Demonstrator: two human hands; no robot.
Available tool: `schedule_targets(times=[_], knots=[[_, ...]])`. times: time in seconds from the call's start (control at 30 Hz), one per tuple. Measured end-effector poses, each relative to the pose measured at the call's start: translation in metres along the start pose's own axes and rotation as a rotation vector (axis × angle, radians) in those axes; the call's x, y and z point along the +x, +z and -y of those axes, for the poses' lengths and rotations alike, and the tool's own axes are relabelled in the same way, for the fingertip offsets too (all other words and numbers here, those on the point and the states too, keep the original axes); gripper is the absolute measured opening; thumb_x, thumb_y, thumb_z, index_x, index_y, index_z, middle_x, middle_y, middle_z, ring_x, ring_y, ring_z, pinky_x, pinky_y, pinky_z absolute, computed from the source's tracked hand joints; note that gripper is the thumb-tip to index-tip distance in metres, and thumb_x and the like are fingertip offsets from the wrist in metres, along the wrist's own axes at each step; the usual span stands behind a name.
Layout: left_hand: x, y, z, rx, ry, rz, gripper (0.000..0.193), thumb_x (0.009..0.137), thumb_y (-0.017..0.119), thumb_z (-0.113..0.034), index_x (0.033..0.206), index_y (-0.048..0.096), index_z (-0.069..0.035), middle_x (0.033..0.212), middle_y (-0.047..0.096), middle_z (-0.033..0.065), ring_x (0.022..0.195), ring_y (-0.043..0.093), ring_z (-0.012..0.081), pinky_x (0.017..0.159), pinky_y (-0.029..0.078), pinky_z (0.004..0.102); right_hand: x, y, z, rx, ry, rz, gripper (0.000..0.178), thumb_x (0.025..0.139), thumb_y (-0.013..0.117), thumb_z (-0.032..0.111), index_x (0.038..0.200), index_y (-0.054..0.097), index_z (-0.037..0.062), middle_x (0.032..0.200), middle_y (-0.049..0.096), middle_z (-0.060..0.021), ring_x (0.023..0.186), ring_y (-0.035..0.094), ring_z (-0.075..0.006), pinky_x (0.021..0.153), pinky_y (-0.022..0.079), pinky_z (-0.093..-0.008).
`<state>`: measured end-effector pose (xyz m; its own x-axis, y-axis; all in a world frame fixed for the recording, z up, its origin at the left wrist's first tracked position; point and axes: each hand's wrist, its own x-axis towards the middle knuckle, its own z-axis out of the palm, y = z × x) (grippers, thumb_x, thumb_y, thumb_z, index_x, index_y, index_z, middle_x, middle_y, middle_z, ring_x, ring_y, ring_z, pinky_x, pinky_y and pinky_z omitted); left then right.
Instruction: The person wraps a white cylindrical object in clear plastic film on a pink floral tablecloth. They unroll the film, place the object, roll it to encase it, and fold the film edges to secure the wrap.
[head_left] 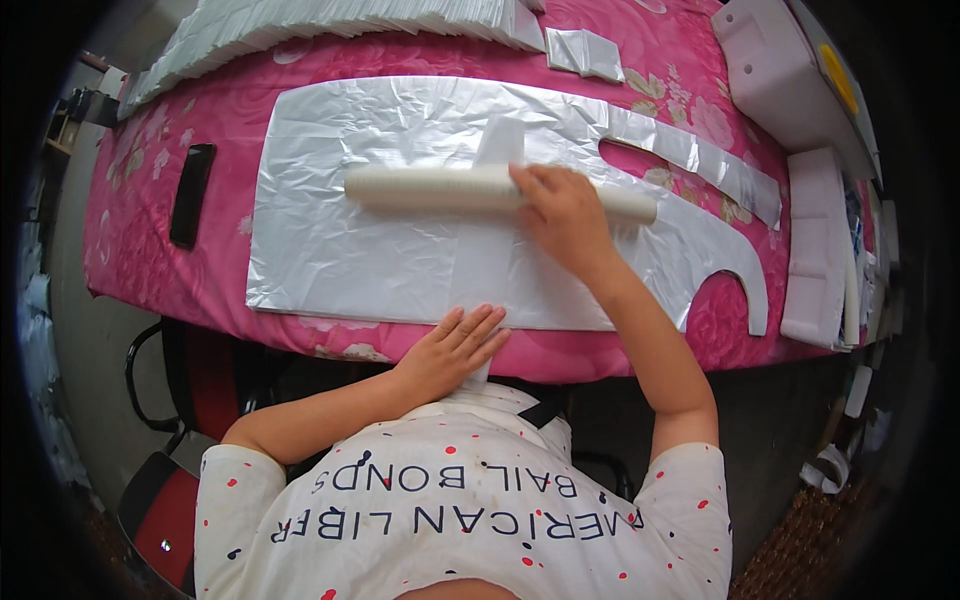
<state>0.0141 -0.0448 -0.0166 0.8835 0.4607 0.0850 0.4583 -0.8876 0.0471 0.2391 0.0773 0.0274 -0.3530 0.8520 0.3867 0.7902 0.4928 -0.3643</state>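
pressed flat with fingers spread, the left hand point(455, 345) pins the near edge of the white plastic bag point(400, 240) on the pink tablecloth point(160, 240), while the right hand point(562, 212) curls over the white roll point(480, 188), best kept square across the bag.

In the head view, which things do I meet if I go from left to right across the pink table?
Black phone → white roll lying on the flat plastic bag → right hand resting on the roll → curved bag handles → white foam blocks at the right edge of the table.
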Motion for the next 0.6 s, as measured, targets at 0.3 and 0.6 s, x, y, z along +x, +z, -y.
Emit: schedule_targets(times=[0.3, 0.6], knots=[[-0.004, -0.022, 0.016, -0.129, 0.132, 0.000, 0.050, 0.083, 0.045, -0.017, 0.131, 0.039, -0.004, 0.142, 0.032, 0.0145, 0.132, 0.031, 0.0261, 0.106, 0.027, 0.0396, 0.051, 0.012, -0.027, -0.093, -0.011, -0.090, 0.044, 0.067, 0.062, 0.001, 0.111, 0.059, 0.0075, 0.113, 0.056, -0.0145, 0.104, 0.052, -0.0307, 0.095, 0.038, -0.0400], [-0.017, -0.033, 0.050, -0.419, 0.307, -0.047, 0.031, 0.075, 0.055, -0.011, 0.104, 0.057, 0.000, 0.119, 0.054, 0.0121, 0.113, 0.050, 0.0243, 0.095, 0.042, 0.0345, -0.058, 0.001, 0.052, 0.300, -0.201, 0.363, 0.049, 0.066, 0.056, -0.004, 0.114, 0.055, 0.0048, 0.121, 0.051, -0.0143, 0.113, 0.048, -0.0324, 0.097, 0.040, -0.0391]])
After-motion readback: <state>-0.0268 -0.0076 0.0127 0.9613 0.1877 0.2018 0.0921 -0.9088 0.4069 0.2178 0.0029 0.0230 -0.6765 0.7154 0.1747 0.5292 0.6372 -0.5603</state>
